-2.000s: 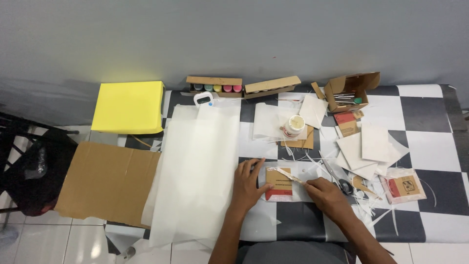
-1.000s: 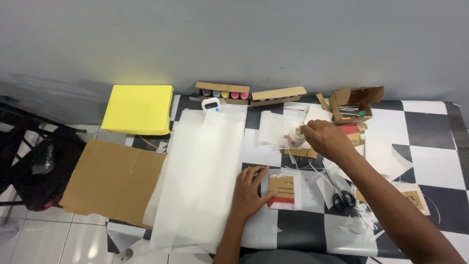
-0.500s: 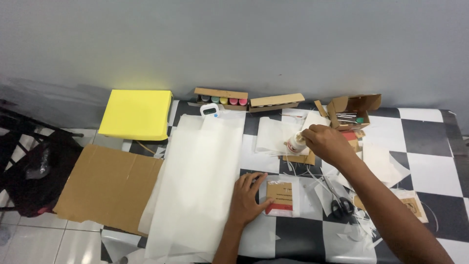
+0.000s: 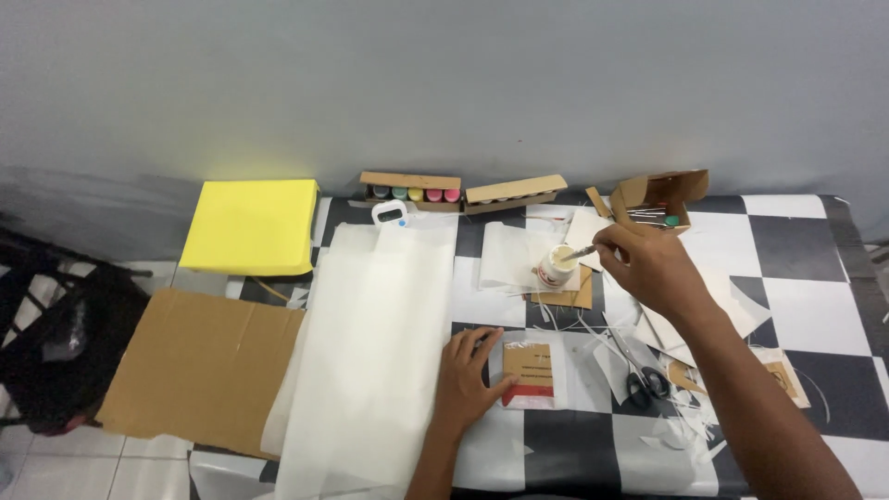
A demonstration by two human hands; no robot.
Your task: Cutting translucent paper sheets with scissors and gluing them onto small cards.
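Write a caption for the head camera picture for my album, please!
Right hand dips a small stick into a little jar while left hand presses a brown card.

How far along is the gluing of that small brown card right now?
Done: paper pieces and offcuts lie cut beside the scissors. In hand: the right hand dips a thin stick into the small open pot, while the left hand pins the brown card on the checkered table. Left: no paste shows on the card yet.
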